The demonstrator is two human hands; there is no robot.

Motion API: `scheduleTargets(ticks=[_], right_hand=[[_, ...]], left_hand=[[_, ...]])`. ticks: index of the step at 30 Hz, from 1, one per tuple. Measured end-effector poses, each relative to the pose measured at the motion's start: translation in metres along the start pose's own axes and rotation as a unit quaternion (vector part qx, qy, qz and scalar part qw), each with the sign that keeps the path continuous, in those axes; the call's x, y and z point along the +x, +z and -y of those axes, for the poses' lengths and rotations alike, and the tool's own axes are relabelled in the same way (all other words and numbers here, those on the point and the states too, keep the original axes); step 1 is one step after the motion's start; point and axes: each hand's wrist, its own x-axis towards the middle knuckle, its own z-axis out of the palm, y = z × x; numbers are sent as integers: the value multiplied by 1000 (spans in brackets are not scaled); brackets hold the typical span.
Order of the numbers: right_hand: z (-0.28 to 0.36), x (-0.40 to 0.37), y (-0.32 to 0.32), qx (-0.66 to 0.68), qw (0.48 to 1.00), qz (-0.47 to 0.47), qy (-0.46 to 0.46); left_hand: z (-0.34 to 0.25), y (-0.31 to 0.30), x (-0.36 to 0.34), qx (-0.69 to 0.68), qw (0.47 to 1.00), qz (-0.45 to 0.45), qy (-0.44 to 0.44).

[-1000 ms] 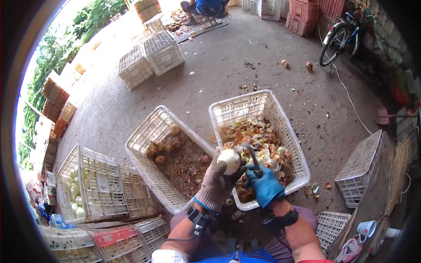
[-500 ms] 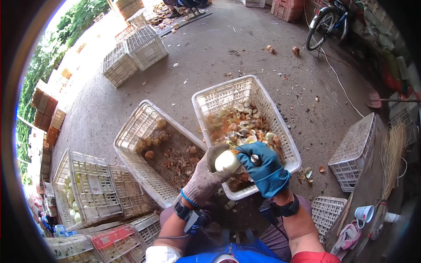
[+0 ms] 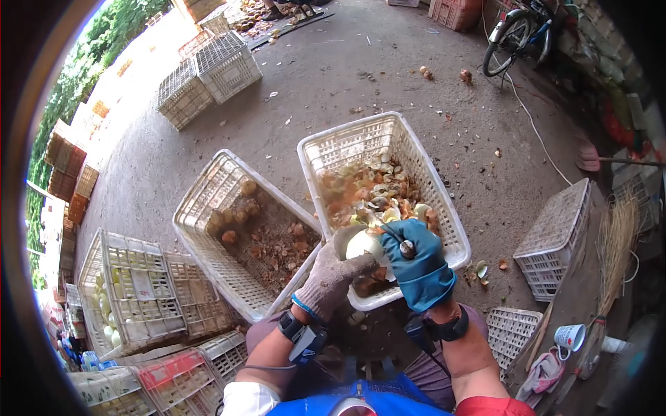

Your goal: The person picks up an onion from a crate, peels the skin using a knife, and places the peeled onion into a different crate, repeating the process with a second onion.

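My left hand [image 3: 331,277], in a grey knit glove, grips a pale peeled onion [image 3: 362,244] over the near end of a white crate [image 3: 416,149] full of peels. My right hand [image 3: 415,262], in a blue glove, is closed on a small knife [image 3: 404,247] whose handle end shows at the fist, pressed against the onion's right side. The blade is hidden. Beside it on the left stands another white crate [image 3: 208,201] holding several unpeeled brown onions [image 3: 238,208] and loose skins.
Stacked crates [image 3: 135,291] with peeled white onions stand at my lower left. Upturned white crates [image 3: 208,76] lie farther back, and one [image 3: 558,239] at the right. A bicycle [image 3: 517,31] leans at the top right. A cup [image 3: 571,338] and broom [image 3: 614,243] sit at the right.
The view has tilted down. My right hand closed in over the onion with the knife, and both hands sit slightly lower over the peel crate.
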Motion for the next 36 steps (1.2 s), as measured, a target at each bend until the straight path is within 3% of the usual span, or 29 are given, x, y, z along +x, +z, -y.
scheduleTargets(ticks=[6,9,12,14,15,18,20,24,25,28,29,32,33,36], right_hand=[[1,5,0,-2,999,-33,-7],[4,6,0,-4,1000,-21,-18],[5,9,0,-36,998,-21,-51],[2,7,1,-47,997,-31,-48],[0,7,1,-44,998,-49,-25],[-7,10,-3,-38,995,-88,22],[-11,9,1,-34,995,-94,31],[-8,7,4,-24,986,-75,147],[-6,8,4,-14,976,-31,216],[-23,4,15,53,983,3,174],[-21,6,17,35,993,-10,110],[-6,2,12,-73,987,62,128],[-12,-2,19,-111,993,22,40],[-5,-4,24,-147,988,46,-5]], left_hand=[[1,-6,0,129,989,-4,72],[-1,-2,-2,83,996,7,34],[2,2,-2,-45,999,27,2],[-9,0,-5,50,998,32,0],[-14,-1,-6,97,995,34,-1],[-8,-5,-6,53,995,75,38],[-7,-4,-6,-20,996,86,15],[4,-4,-4,-118,986,114,37],[3,-3,-5,-158,980,117,24],[-2,-4,-8,-263,959,105,11],[-1,-6,-7,-290,953,89,21],[17,-19,1,-364,929,50,51],[19,-22,2,-374,925,37,55],[23,-27,7,-387,920,20,65]])
